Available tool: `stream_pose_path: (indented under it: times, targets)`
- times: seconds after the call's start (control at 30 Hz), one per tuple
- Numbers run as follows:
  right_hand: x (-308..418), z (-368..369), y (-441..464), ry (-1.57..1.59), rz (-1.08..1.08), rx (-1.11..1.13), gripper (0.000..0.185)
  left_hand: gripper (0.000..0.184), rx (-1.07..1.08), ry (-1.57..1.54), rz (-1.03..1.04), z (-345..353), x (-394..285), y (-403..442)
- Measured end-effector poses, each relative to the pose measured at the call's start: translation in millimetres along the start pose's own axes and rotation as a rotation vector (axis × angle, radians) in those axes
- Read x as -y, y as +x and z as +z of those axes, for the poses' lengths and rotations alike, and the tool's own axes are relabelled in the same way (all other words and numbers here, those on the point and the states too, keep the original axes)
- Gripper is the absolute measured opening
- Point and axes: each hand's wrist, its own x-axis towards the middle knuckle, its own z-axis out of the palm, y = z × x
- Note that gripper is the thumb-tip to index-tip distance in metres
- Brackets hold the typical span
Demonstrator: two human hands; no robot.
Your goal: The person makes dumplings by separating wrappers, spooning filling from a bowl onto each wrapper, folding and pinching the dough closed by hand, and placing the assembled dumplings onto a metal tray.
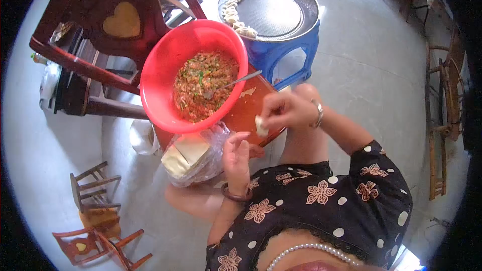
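My right hand (288, 109), with a silver bracelet at the wrist, is closed on a small pale piece of dough, a wonton (260, 126) by its look. Its folds are too small to make out. Just left and below, my left hand (237, 158) is raised with its fingers apart, and I see nothing in it. Beside it lies a stack of pale wonton wrappers (187, 154) in a clear plastic bag (213, 158). Ahead stands a red basin (153, 83) of minced filling (198, 85), with a metal spoon (240, 80) resting in it.
The basin sits on a wooden chair or stool seat (251, 103). Behind it, a round mesh tray (281, 12) on a blue plastic stool (288, 57) holds a row of folded wontons (233, 12). A dark wooden chair (113, 45) stands at the left, small chairs (95, 190) at lower left.
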Motion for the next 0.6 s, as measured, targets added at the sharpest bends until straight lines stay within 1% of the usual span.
stream_pose_path:
  times: [0.03,0.07,0.13,0.17,0.2,0.23,0.27,0.3,0.33,0.37,0.43,0.47,0.6]
  targets:
    - [6,-18,4,0.077,-0.011,-0.090,0.012,0.022,0.015,0.024,-0.031,-2,-3,-2]
    - [4,-43,10,-0.091,-0.158,-0.209,0.010,0.021,0.016,0.038,-0.028,-3,-6,-5]
    - [7,-90,22,-0.102,-0.118,-0.400,0.015,0.020,0.026,0.058,-0.026,-7,-5,-10]
    - [16,-109,29,-0.269,-0.122,-0.497,0.010,0.019,0.026,0.074,-0.028,-9,-4,-11]
    - [17,-126,37,-0.421,-0.106,-0.543,0.011,0.017,-0.025,0.057,-0.055,-3,-8,-13]
    - [18,-140,46,-0.575,-0.092,-0.587,0.013,0.017,-0.014,0.058,-0.049,-5,-6,-13]
    - [18,-149,53,-0.581,-0.095,-0.594,0.013,0.017,0.008,0.063,-0.063,-8,-2,-15]
    - [17,-155,59,-0.731,-0.055,-0.546,0.015,0.016,0.029,0.067,-0.080,-8,-1,-16]
    - [14,-160,66,-0.878,-0.014,-0.492,0.018,0.015,0.005,0.049,-0.081,-1,-5,-16]
    - [10,-164,72,-0.880,-0.014,-0.496,0.018,0.015,0.009,0.049,-0.080,1,-7,-15]
    - [3,-167,83,-1.103,0.019,-0.287,0.022,0.015,0.013,0.067,-0.101,2,-9,-18]
    - [0,-167,87,-1.127,0.054,-0.259,0.018,0.015,0.002,0.061,-0.111,3,-10,-18]
    - [2,-163,101,-1.125,0.067,-0.188,0.017,0.015,-0.025,0.061,-0.116,6,-15,-21]
